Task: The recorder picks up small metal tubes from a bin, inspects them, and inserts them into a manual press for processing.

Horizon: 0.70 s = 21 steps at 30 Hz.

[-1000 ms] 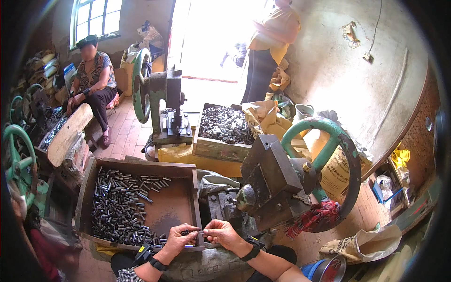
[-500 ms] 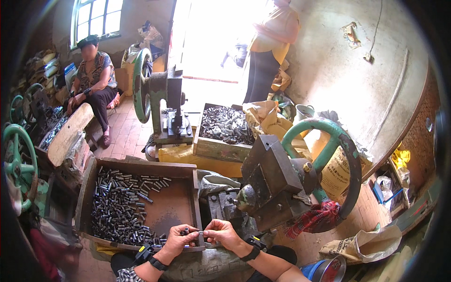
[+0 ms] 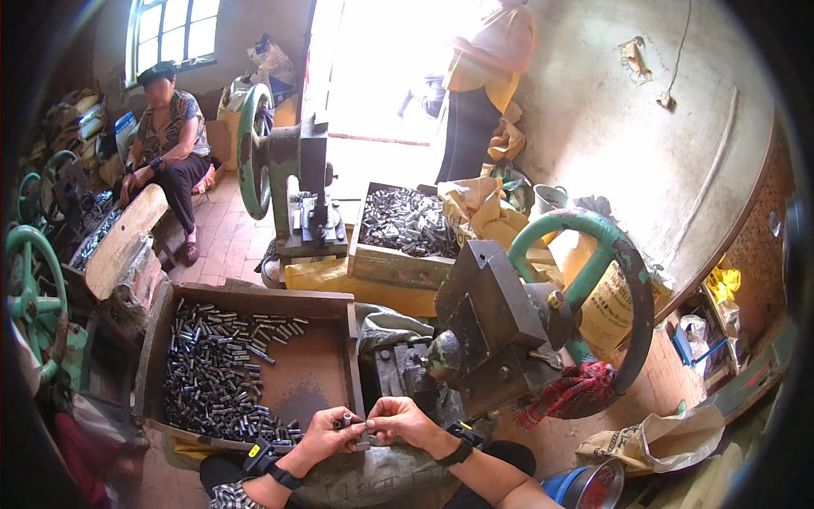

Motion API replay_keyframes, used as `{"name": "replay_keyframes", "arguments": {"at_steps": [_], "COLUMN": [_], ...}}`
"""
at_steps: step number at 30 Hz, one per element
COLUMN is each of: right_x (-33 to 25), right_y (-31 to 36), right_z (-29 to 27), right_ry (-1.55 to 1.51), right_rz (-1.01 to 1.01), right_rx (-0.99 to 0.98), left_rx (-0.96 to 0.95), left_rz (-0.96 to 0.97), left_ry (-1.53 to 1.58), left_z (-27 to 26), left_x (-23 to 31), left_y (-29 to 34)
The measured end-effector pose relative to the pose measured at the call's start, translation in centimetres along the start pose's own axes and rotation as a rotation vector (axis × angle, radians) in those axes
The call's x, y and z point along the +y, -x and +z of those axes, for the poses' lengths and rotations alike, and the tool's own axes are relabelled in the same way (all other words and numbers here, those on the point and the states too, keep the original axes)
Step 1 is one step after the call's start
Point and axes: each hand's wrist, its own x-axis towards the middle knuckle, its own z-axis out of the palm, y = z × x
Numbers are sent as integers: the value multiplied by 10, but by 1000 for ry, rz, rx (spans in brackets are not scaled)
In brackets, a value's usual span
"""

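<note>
Big hand press (image 3: 487, 327) with a green wheel (image 3: 581, 293) stands just right of the wooden tray (image 3: 320, 360). The tray's got a messy heap of small metal tubes (image 3: 212, 373) over its left and near side, with brown bottom showing on the right. Behind it, a bit right, there's a crate (image 3: 398, 265) loaded with similar-looking bits. Well right of the tray, a brown paper sack (image 3: 627, 441) lies mouth agape. Both hands meet by the tray's near right corner: left hand (image 3: 329, 433) has its fingers curled round a couple of tubes (image 3: 346, 420), right hand (image 3: 400, 422) has thumb and forefinger close together beside them, can't tell if they're gripping one.
</note>
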Motion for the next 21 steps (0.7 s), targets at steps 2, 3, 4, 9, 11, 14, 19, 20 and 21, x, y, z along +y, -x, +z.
{"name": "replay_keyframes", "arguments": {"at_steps": [2,3,4,9,11,14,19,20,21], "right_x": [3,4,4,15,8,6,-1,-4,-4], "right_y": [1,2,4,7,10,4,1,-7,-6], "right_z": [6,5,3,9,17,11,4,1,3], "right_ry": [-10,-10,45,-22,-70,-93,-2,88,174], "right_rz": [-78,-79,-23,33,34,-21,31,4,-18], "right_rx": [98,99,66,10,29,-11,55,50,45], "left_rx": [11,33,33,33,9,-66,-54,-37,-23], "left_rz": [16,32,33,53,-84,-11,25,34,35], "left_ry": [-12,-6,-7,20,277,250,60,-12,-82], "left_z": [-5,-8,-9,-9,-13,-18,-6,-11,-11], "left_x": [2,-1,-3,-9,-3,-4,6,4,3], "left_y": [-1,-1,0,13,14,5,-3,-10,-7]}}
